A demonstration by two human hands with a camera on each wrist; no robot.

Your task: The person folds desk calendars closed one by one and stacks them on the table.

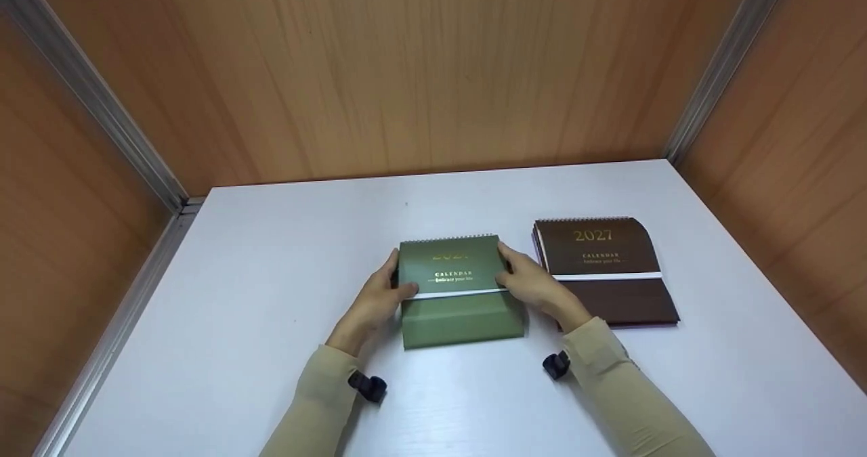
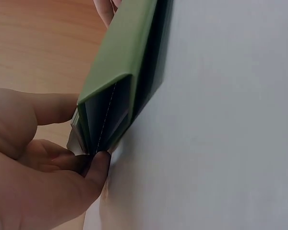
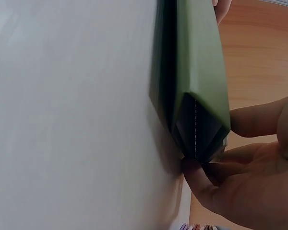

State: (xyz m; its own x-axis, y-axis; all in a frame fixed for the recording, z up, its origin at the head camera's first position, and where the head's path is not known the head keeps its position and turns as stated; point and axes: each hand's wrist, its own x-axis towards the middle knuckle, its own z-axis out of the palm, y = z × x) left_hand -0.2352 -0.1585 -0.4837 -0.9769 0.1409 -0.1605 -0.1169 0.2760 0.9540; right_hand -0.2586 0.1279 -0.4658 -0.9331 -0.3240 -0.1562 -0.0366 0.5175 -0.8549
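A green 2027 desk calendar [image 1: 462, 320] with a white band and a spiral top is in the middle of the head view, its front panel partly lifted. My left hand [image 1: 371, 300] grips its left edge, thumb on the front face. On the opposite edge my right hand [image 1: 535, 284] holds it the same way. Both wrist views show the folded green cover [image 2: 116, 52] from its ends, with a dark gap inside; fingers [image 3: 254, 120] pinch around the edge there. The calendar's back is hidden.
To the right, a dark brown 2027 calendar [image 1: 609, 301] with a white band lies on the white table [image 1: 271, 376], close to my right hand. Wood-grain panels [image 1: 433, 71] with metal corner frames stand behind and at both sides.
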